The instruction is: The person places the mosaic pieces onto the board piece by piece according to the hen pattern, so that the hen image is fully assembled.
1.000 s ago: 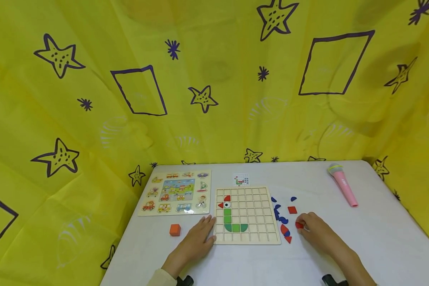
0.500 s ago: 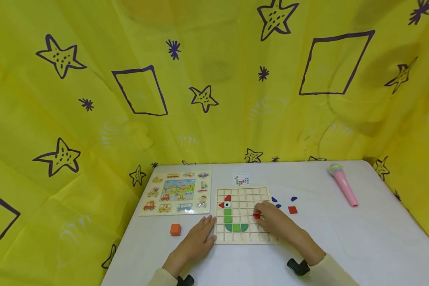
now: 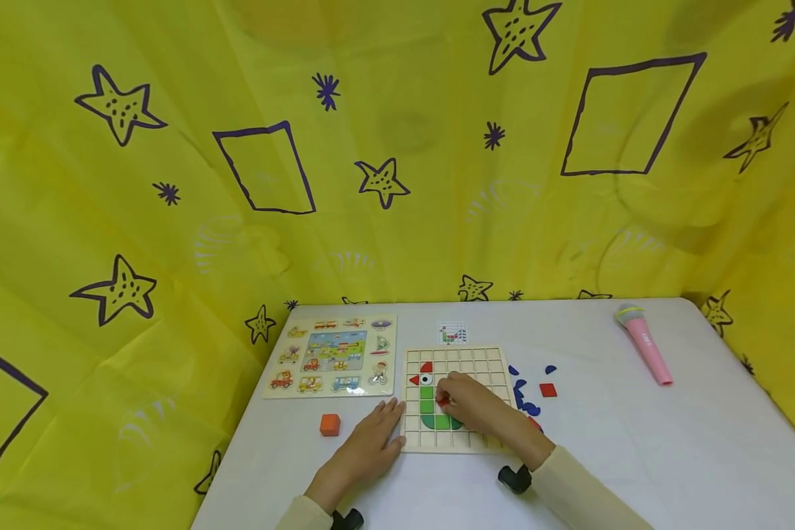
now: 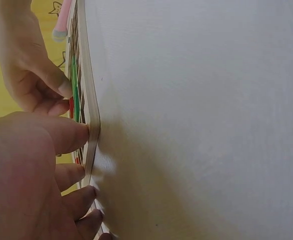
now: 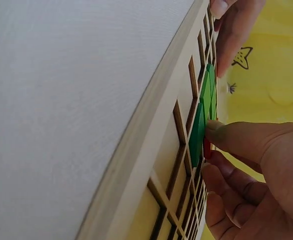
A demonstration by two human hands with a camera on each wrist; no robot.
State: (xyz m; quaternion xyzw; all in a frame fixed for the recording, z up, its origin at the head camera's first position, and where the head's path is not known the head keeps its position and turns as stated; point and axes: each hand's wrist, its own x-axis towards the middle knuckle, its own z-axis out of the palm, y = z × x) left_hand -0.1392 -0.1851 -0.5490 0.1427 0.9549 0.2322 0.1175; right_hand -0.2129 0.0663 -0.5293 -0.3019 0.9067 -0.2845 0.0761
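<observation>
A wooden grid board lies on the white table, with red, white and green pieces set in its left columns. My right hand is over the board and pinches a small red piece beside the green ones. My left hand lies with straight fingers at the board's left edge, its fingertips touching the frame. Loose blue and red pieces lie right of the board.
A picture puzzle board lies left of the grid board, an orange cube in front of it. A small pattern card sits behind the grid board. A pink toy microphone lies at the far right. Yellow patterned cloth surrounds the table.
My right hand carried the red piece left, from the loose pieces beside the board across to the green pieces on the grid. The left hand stayed at the board's edge.
</observation>
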